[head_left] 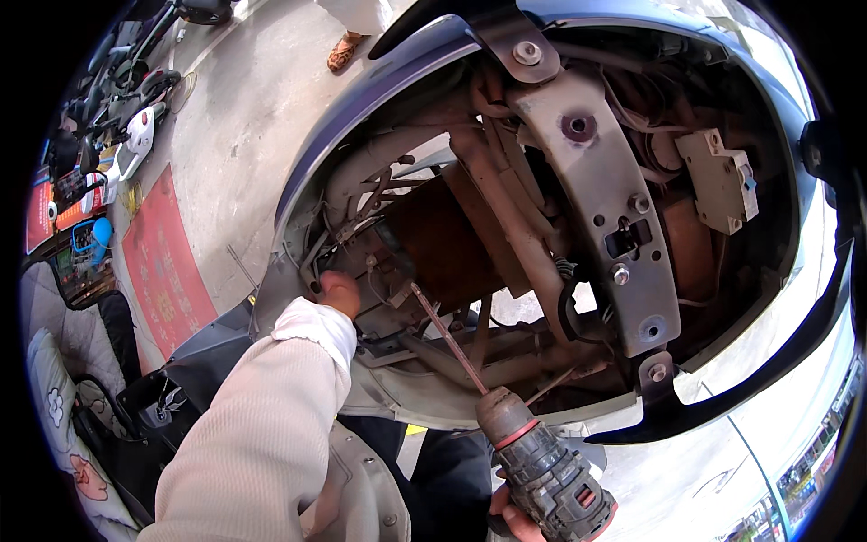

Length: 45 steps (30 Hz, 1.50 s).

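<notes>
In my right hand (518, 517) is a dirty black cordless drill (553, 479), its body low at the centre of the head view. A long, rust-coloured bit (449, 341) runs up and left from its chuck into the open body cavity of a scooter. The bit's tip is near a small pale connector on the cavity floor. My left hand (340, 294) reaches over the cavity's left edge, its fingers mostly hidden inside among wires. What it touches there cannot be made out. Rusty frame tubes (506, 203) cross the cavity.
A bolted metal bracket (601, 199) spans the cavity, with a pale circuit breaker (718, 181) to its right. A black curved rail (768, 379) skirts the right side. Beyond lie a red mat (169, 262), parked scooters (135, 135) and a person's foot (343, 52).
</notes>
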### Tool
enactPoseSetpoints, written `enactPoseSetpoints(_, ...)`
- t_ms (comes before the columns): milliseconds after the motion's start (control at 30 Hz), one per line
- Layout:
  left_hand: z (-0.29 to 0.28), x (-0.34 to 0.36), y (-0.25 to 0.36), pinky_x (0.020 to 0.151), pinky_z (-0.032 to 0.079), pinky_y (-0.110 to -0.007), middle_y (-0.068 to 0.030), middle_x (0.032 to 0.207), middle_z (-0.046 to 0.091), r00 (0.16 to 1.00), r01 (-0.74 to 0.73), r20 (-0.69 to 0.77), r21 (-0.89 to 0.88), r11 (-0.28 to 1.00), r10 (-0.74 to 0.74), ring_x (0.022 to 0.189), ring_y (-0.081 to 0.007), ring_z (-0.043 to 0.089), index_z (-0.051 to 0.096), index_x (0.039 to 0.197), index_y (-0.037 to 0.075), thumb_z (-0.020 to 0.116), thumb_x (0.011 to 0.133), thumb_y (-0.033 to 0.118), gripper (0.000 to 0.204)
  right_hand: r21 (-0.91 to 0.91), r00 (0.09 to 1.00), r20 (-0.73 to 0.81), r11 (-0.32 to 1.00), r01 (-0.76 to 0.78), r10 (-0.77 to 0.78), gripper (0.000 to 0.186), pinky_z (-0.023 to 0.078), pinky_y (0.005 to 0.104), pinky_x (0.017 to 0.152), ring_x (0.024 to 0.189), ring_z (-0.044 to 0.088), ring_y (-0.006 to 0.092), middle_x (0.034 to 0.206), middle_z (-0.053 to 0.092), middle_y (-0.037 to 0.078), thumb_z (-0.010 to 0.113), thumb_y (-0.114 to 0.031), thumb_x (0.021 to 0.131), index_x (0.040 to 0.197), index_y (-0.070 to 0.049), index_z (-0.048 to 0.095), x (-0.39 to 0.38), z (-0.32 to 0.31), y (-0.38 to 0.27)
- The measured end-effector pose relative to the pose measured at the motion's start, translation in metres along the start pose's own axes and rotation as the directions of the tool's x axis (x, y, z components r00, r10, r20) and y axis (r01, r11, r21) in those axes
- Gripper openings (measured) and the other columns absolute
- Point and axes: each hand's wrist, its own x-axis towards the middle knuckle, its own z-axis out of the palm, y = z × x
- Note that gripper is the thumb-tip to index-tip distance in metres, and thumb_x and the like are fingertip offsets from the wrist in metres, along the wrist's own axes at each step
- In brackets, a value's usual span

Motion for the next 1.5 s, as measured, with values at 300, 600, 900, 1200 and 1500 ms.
enactPoseSetpoints(300, -0.054, -0.043, -0.018, 0.073, 0.057, -0.038, -0.0064, 0.106, 0.071, 0.978, 0.067, -0.177, -0.223, 0.972, -0.108, 0.098, -0.0241, 0.069, 0.075, 0.101, 0.014, 0.056, 0.087, 0.016, 0.023, 0.270, 0.980, 0.083, 0.942, -0.198, 0.182, 0.012, 0.045, 0.0270, 0.060, 0.069, 0.057, 0.0134, 0.078, 0.062, 0.004, 0.062, -0.002, 0.077, 0.087, -0.008, 0.063, -0.016, 0.000, 0.057)
enactPoseSetpoints(600, -0.038, -0.035, -0.012, 0.065, 0.058, -0.045, -0.0044, 0.104, 0.072, 0.994, 0.041, -0.095, -0.094, 0.995, -0.050, 0.090, -0.0257, 0.071, 0.075, 0.100, 0.014, 0.059, 0.086, 0.018, 0.022, 0.307, 0.967, 0.125, 0.918, -0.249, 0.221, 0.013, 0.045, 0.0270, 0.059, 0.069, 0.057, 0.0137, 0.079, 0.062, 0.005, 0.062, 0.000, 0.076, 0.086, -0.008, 0.063, -0.017, 0.005, 0.072)
enactPoseSetpoints(900, -0.009, -0.010, -0.012, 0.085, 0.055, -0.041, -0.0105, 0.109, 0.069, 0.982, -0.012, -0.180, -0.351, 0.936, -0.055, 0.103, -0.0310, 0.066, 0.072, 0.106, 0.014, 0.051, 0.088, 0.015, 0.027, 0.329, 0.956, 0.139, 0.899, -0.289, 0.256, 0.014, 0.045, 0.0269, 0.059, 0.069, 0.057, 0.0140, 0.079, 0.062, 0.005, 0.061, 0.001, 0.075, 0.085, -0.008, 0.063, -0.017, 0.001, 0.076)
enactPoseSetpoints(1200, -0.025, -0.021, -0.007, 0.081, 0.055, -0.036, -0.0074, 0.108, 0.070, 0.985, 0.034, -0.154, -0.270, 0.962, -0.078, 0.101, -0.0265, 0.067, 0.074, 0.102, 0.016, 0.054, 0.088, 0.017, 0.025, 0.326, 0.953, 0.141, 0.897, -0.299, 0.267, 0.015, 0.046, 0.0269, 0.058, 0.070, 0.058, 0.0143, 0.079, 0.062, 0.006, 0.060, 0.002, 0.073, 0.084, -0.008, 0.063, -0.016, 0.000, 0.076)
enactPoseSetpoints(1500, -0.039, -0.041, -0.017, 0.073, 0.056, -0.036, -0.0073, 0.102, 0.072, 0.973, 0.071, -0.189, -0.290, 0.954, -0.130, 0.095, -0.0245, 0.070, 0.076, 0.093, 0.016, 0.063, 0.081, 0.017, 0.018, 0.336, 0.957, 0.148, 0.897, -0.286, 0.250, 0.016, 0.046, 0.0269, 0.058, 0.070, 0.058, 0.0146, 0.079, 0.062, 0.006, 0.060, 0.003, 0.072, 0.083, -0.008, 0.063, -0.012, -0.001, 0.079)
